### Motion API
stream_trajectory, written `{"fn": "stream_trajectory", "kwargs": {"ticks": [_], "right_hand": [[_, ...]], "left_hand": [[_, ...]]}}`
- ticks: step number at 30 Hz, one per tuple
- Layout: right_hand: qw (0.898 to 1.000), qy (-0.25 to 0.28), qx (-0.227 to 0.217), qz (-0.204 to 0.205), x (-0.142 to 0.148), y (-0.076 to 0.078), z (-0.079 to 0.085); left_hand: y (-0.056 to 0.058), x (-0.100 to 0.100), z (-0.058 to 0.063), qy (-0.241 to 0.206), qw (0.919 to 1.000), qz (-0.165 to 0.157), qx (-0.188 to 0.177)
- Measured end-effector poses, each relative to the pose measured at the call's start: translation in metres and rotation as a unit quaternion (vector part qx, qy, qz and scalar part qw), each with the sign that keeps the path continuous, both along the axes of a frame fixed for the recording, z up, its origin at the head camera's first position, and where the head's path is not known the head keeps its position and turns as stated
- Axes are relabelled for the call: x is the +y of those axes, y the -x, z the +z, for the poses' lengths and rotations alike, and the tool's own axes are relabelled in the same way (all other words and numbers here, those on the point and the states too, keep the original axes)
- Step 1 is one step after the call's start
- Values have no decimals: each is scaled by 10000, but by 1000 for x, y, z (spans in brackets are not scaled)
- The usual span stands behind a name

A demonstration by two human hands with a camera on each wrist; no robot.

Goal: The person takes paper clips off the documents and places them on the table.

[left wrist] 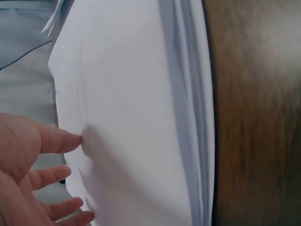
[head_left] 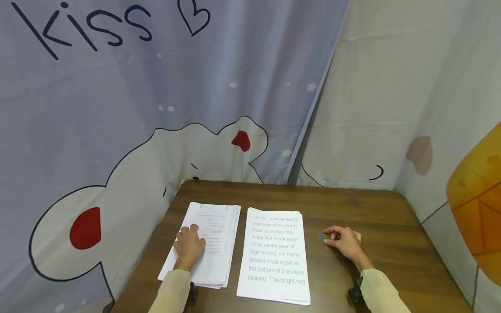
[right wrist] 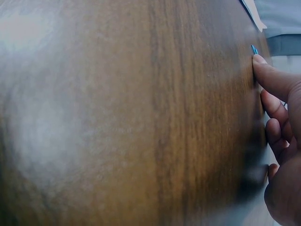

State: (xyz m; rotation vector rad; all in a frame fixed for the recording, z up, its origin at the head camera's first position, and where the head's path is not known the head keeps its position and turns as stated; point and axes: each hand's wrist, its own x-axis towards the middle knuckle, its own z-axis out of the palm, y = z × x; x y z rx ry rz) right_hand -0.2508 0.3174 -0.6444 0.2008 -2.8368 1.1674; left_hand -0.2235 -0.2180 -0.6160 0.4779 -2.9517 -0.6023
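Note:
My left hand (head_left: 189,246) rests on the left stack of printed sheets (head_left: 219,261), fingers spread and fingertips on the top page. In the left wrist view, the thumb (left wrist: 61,140) touches that page, and several layered paper edges show along the stack's side. Over at the right, my right hand (head_left: 346,243) pinches a small green paper clip (head_left: 325,236) between thumb and fingers, low at the tabletop. A blue paper clip (head_left: 320,236) lies right beside it. In the right wrist view, a blue clip tip (right wrist: 254,49) sticks out past the thumb.
Between the hands lies a second paper stack (head_left: 274,261) with large print. Small paper clips (head_left: 201,205) sit on the left stack's top edge. The brown wooden table (head_left: 411,243) meets a printed curtain (head_left: 219,78) at its back and sides.

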Motion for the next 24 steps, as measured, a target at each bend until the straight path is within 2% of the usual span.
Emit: {"fn": "stream_trajectory", "kwargs": {"ticks": [7,13,19,24], "right_hand": [[10000,-15,-56,-10,-1,0,1],[10000,6,-35,-42,-1,-1,1],[10000,19,-10,-6,-1,-1,1],[10000,-4,-11,-15,-2,-1,2]], "left_hand": [[2,-13,2,-164,9984,349,-402],[2,-19,6,-388,9961,458,-648],[3,-24,2,-565,9959,564,-434],[5,-27,0,-801,9950,506,-314]]}}
